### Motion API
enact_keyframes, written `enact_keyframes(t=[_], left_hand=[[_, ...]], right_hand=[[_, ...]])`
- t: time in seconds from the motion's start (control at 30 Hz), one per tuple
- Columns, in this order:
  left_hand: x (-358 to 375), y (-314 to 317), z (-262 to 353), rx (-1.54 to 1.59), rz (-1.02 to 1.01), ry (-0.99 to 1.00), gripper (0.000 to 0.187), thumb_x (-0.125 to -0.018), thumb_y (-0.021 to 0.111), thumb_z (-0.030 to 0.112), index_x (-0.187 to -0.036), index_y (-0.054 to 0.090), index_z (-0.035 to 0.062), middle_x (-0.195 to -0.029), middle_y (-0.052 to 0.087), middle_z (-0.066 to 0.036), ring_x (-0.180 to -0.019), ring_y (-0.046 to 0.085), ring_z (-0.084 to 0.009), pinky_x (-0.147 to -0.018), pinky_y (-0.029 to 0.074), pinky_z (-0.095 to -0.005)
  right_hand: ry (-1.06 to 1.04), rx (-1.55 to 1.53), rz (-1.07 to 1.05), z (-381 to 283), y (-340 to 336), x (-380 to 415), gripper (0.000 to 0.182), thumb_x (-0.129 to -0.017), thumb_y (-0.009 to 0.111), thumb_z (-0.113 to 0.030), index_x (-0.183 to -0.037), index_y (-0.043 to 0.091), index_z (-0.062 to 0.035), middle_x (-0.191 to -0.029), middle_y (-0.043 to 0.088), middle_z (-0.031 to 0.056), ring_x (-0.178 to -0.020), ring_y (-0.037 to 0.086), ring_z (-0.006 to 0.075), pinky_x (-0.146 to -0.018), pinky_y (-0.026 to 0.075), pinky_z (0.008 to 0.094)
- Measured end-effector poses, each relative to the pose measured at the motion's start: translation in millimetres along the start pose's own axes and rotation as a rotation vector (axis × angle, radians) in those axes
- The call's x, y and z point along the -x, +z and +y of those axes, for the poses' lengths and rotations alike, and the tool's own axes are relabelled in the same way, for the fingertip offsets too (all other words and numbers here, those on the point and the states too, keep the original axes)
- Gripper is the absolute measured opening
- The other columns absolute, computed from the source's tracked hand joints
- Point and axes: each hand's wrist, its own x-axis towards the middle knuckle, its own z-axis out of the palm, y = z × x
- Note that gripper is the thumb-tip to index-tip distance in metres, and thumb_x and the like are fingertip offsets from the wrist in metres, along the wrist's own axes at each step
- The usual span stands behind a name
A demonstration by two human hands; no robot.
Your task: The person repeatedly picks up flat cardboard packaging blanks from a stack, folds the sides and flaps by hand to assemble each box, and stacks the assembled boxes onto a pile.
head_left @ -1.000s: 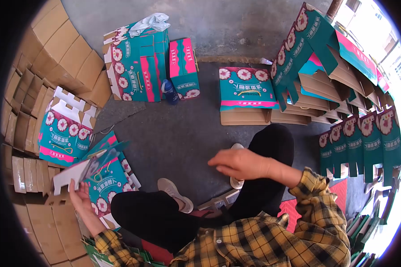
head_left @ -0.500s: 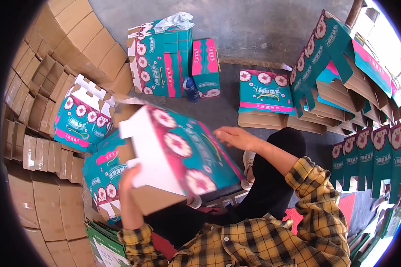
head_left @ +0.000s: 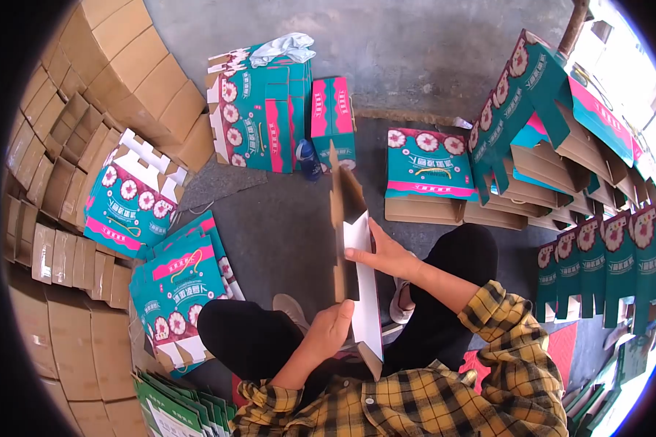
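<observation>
While both hands (head_left: 331, 329) (head_left: 388, 258) hold a carton (head_left: 367, 313), dark floor (head_left: 270, 240) meets grey wall (head_left: 386, 58).

Blue bottle (head_left: 308, 162); brown cartons (head_left: 76, 342); grey wall (head_left: 386, 58)

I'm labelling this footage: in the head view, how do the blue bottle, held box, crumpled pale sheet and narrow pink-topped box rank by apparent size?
1. Held box, helped by being nearer the camera
2. Narrow pink-topped box
3. Crumpled pale sheet
4. Blue bottle
</observation>
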Motion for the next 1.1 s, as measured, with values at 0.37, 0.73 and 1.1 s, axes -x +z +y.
enact_keyframes(t=[0.37, 0.73, 1.1], left_hand=[[-2.1, 33.1, -23.1, -0.133, 0.334, 0.262, 0.022, -0.09, 0.059, 0.019, -0.099, 0.065, 0.0009, -0.092, 0.066, -0.015, -0.086, 0.064, -0.0302, -0.075, 0.05, -0.0345], [-46.7, 16.5, -10.3, -0.58, 0.593, 0.223, 0.035, -0.085, 0.059, 0.017, -0.114, 0.048, 0.0008, -0.099, 0.052, -0.017, -0.091, 0.056, -0.0376, -0.071, 0.048, -0.0462], [0.5, -6.5, -6.9, -0.781, 0.419, 0.247, 0.063, -0.077, 0.059, 0.0, -0.137, 0.045, 0.0113, -0.131, 0.045, -0.019, -0.114, 0.051, -0.0389, -0.09, 0.047, -0.0437]], right_hand=[[-0.159, 0.225, 0.286, 27.6, 0.4, 20.7, 0.087, -0.079, 0.062, -0.025, -0.143, 0.014, 0.011, -0.14, 0.034, 0.0328, -0.133, 0.033, 0.0405, -0.11, 0.028, 0.0391], [0.056, -0.375, 0.115, 38.8, -9.3, 10.9, 0.039, -0.09, 0.053, -0.028, -0.117, 0.056, 0.0006, -0.101, 0.063, 0.0086, -0.092, 0.059, 0.0176, -0.081, 0.047, 0.0321], [-0.017, 0.009, 0.26, -16.5, -82.0, -76.7, 0.038, -0.085, 0.048, -0.027, -0.108, 0.057, 0.0019, -0.098, 0.065, 0.0184, -0.094, 0.061, 0.0313, -0.082, 0.046, 0.0406]])
